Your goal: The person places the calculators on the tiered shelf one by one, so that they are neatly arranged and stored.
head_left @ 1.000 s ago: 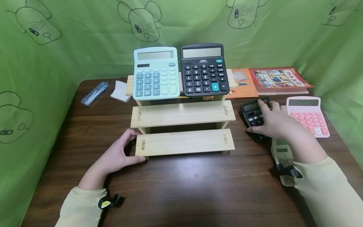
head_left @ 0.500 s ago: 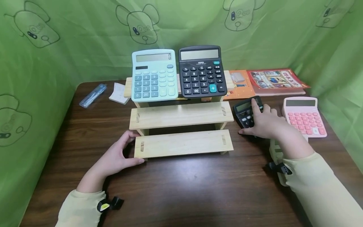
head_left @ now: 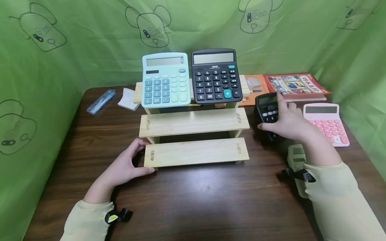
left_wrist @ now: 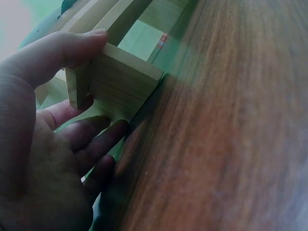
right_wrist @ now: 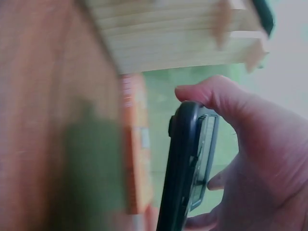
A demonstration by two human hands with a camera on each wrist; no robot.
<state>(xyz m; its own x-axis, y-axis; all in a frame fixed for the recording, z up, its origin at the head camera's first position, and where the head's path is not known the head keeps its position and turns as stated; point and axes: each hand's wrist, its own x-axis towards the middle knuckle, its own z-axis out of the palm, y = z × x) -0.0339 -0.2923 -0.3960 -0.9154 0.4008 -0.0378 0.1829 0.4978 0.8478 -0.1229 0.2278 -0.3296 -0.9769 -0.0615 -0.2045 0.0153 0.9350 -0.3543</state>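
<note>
My left hand (head_left: 123, 166) grips the left end of the lowest step of a three-step wooden rack (head_left: 196, 152). Its thumb is at the front edge and its index finger behind; the left wrist view shows them on either side of the end board (left_wrist: 122, 79). In my right hand (head_left: 291, 124), right of the rack, a black calculator (head_left: 266, 115) is held by its edges, partly covered by the fingers. The right wrist view has this calculator (right_wrist: 180, 159) raised off the table. A light blue calculator (head_left: 166, 80) and a larger black calculator (head_left: 216, 77) lean on the top step.
A pink calculator (head_left: 325, 122) lies at the far right. A pale green calculator (head_left: 297, 155) is partly under my right forearm. Behind are an orange booklet (head_left: 256, 85) and a red book (head_left: 297, 85). A clear blue case (head_left: 101, 101) and white paper (head_left: 128, 99) lie back left.
My right hand has shifted slightly left, then lifted the black calculator up off the table. The left hand stays at the rack's end.
</note>
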